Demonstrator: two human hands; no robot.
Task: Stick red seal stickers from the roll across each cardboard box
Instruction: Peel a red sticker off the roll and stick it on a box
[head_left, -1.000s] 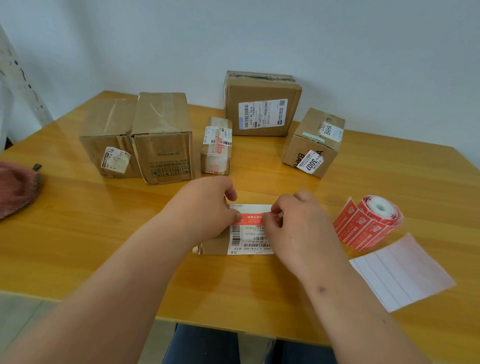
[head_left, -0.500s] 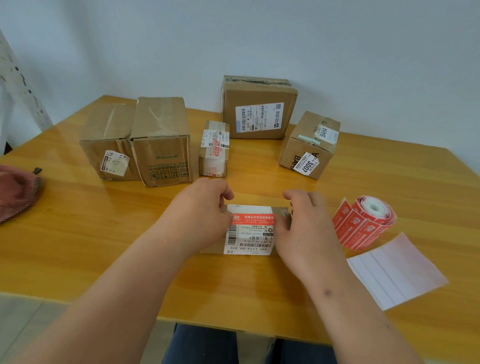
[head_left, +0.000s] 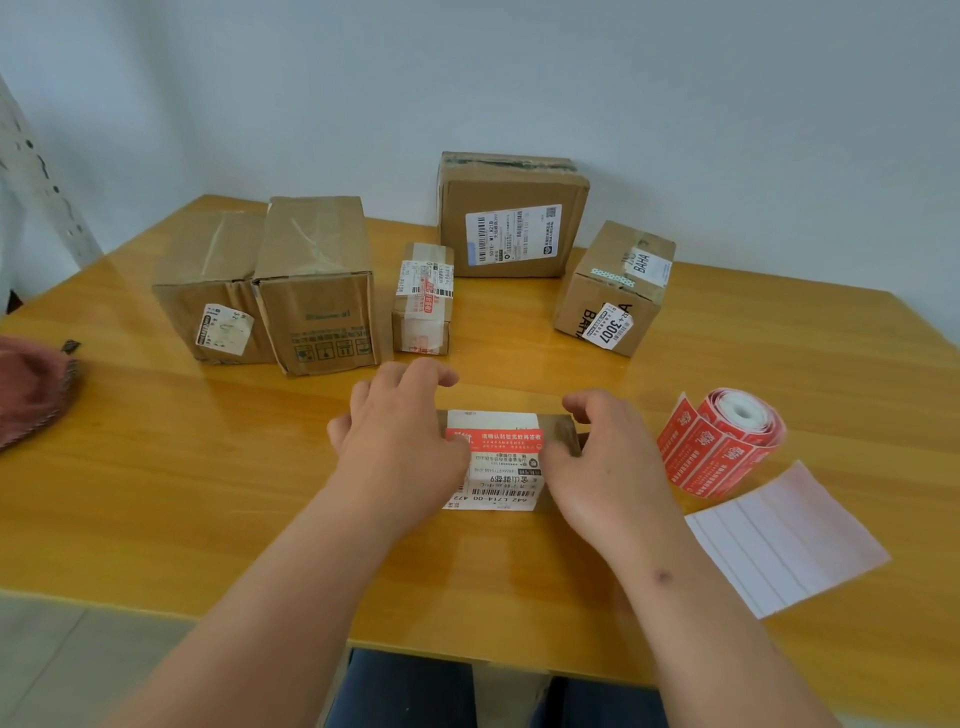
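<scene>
A small flat cardboard box (head_left: 560, 432) with a white shipping label lies in front of me on the table. A red seal sticker (head_left: 498, 439) runs across its top. My left hand (head_left: 400, 431) covers the box's left part, thumb on the sticker's left end, fingers spread over the far edge. At the box's right end sits my right hand (head_left: 608, 457), thumb by the sticker's right end, fingers curled over the far corner. To the right lies the red sticker roll (head_left: 727, 436) with a loose tail.
Several more cardboard boxes stand behind: two large ones (head_left: 322, 296) at the left, a narrow one (head_left: 423, 301) bearing a red sticker, one (head_left: 511, 223) by the wall, one (head_left: 613, 291) at the right. White backing paper (head_left: 784, 535) lies near the roll. A reddish cloth (head_left: 31, 384) sits at the far left.
My hands have slid apart along the sticker, from pinching its middle to the box's two ends. The sticker now lies flat across the box.
</scene>
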